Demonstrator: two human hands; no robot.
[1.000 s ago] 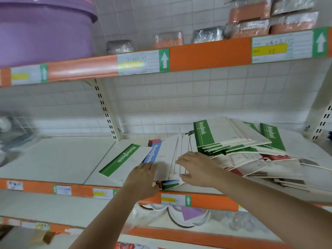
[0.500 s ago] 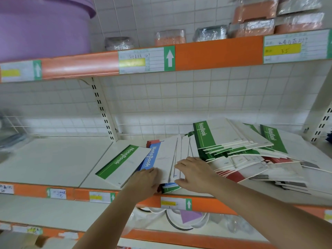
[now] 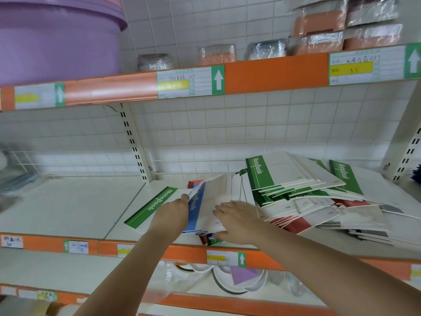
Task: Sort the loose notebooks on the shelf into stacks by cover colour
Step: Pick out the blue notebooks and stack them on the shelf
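Shelf (image 3: 68, 208) at mid height; upper shelf (image 3: 273, 74) above, lower shelf (image 3: 57, 270) below. Lone notebook (image 3: 150, 207) flat near shelf's front edge, left of the rest. Fanned notebooks (image 3: 211, 201) just right of it, overlapping its right edge. Notebook heap (image 3: 319, 195) further right, sprawling to shelf's right end. Left hand (image 3: 170, 215) on lone notebook's right part, fingertips at fanned notebooks' left edge. Right hand (image 3: 237, 221) flat on fanned notebooks, beside heap. Tub (image 3: 57, 37) on upper shelf, left; wrapped boxes (image 3: 341, 30) right. Bowls (image 3: 227, 279) on lower shelf, under hands.

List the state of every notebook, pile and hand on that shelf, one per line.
green notebook: flat, alone, left of the others.
blue notebook: left edge lifted by left hand.
left hand: grips blue notebook.
right hand: flat, pressing white covers.
green pile: fanned, untidy.
red notebooks: buried under pile.
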